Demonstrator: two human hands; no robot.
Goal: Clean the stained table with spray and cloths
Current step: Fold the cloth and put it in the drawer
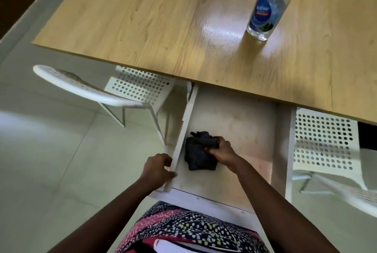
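Head view, looking down at a light wood-grain table (pixel 142 18) with an open white drawer (pixel 234 122) pulled out from under its near edge. Right hand (pixel 221 151) is inside the drawer, fingers curled round the top fold of a dark grey cloth (pixel 199 154), pinching it; the cloth is bunched and lies against the drawer's left wall, near the front. Left hand (pixel 158 168) is outside the drawer, fingers wrapped on the drawer's left side panel, thumb on the outer face. Clear plastic spray bottle (pixel 269 5) stands upright on the tabletop, far right, well apart from both hands; its blue label reads "Sparkle", smaller print under it too blurred to read, top of the bottle cut off by the frame edge. Glare patch on the table just left of the bottle's base. White perforated chair (pixel 98 89) tucked at the left under the table, another white perforated chair (pixel 324 142) at the right beside the drawer. Pale tiled floor (pixel 40 161) below. Person's patterned dotted garment (pixel 183 230) at the bottom edge.
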